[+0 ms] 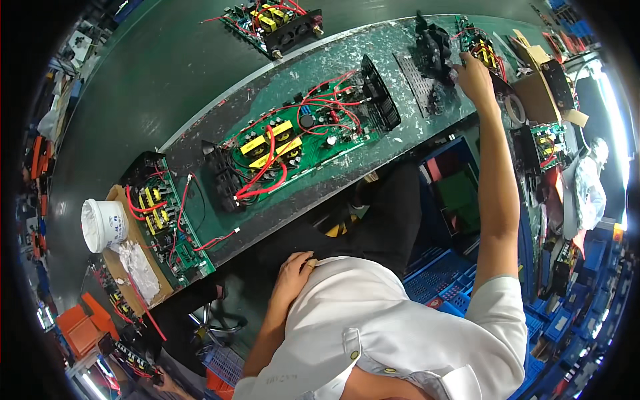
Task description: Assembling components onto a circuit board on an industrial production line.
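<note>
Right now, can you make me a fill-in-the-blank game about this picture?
1. The outstretched hand is the person's ____ hand.
2. The other hand rests against a shirt coloured ____.
3. The large circuit board in the middle of the bench is coloured ____.
4. The white tub is nearest the picture's ____ edge.

Missing words: right; white; green; left.

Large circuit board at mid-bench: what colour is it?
The circuit board is green, best seen in the head view.
</note>
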The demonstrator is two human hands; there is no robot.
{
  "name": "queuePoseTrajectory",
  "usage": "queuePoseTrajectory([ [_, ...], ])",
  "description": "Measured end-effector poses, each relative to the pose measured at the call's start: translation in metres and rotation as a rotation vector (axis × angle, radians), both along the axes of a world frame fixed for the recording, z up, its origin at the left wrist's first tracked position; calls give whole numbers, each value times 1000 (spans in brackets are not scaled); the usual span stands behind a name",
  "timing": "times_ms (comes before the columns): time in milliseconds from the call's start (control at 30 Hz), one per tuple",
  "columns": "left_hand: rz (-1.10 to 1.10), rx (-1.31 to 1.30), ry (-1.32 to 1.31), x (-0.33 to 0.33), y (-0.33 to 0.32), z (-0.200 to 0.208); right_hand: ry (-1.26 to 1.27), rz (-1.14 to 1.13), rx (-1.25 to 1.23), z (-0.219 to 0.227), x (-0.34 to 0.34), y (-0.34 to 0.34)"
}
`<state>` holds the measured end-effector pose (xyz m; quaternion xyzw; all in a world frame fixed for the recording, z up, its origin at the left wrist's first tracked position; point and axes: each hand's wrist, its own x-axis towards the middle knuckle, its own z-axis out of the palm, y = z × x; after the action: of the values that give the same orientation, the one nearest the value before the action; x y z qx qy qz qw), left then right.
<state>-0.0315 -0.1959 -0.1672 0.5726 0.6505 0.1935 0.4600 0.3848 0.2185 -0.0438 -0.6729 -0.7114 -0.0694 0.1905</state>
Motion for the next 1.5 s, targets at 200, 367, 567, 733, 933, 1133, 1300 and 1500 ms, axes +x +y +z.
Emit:
queuePoseTrajectory([
  [200, 185, 122, 63, 9, -15, 1, -30, 107, -192, 8, -60, -50],
  [367, 78, 118, -111, 16, 14, 10, -169, 7, -251, 4, -82, -58],
  [567, -208, 513, -263, 38, 101, 121, -4, -86, -329, 1, -75, -36],
  [733, -122, 975, 180, 20, 183, 184, 212, 244, -483, 15, -55, -10],
  [933, -51, 777, 495, 6, 206, 151, 556, 701, -245, 91, -146, 13],
  [1133, 3, 769, 525, 13, 207, 150, 16, 1150, -517, 68, -261, 27],
  [1300, -14, 744, 565, 17, 208, 143, -70, 1182, -850, 54, -274, 16],
  [1500, -16, 780, 638, 19, 206, 135, 64, 1210, -739, 46, -265, -4],
])
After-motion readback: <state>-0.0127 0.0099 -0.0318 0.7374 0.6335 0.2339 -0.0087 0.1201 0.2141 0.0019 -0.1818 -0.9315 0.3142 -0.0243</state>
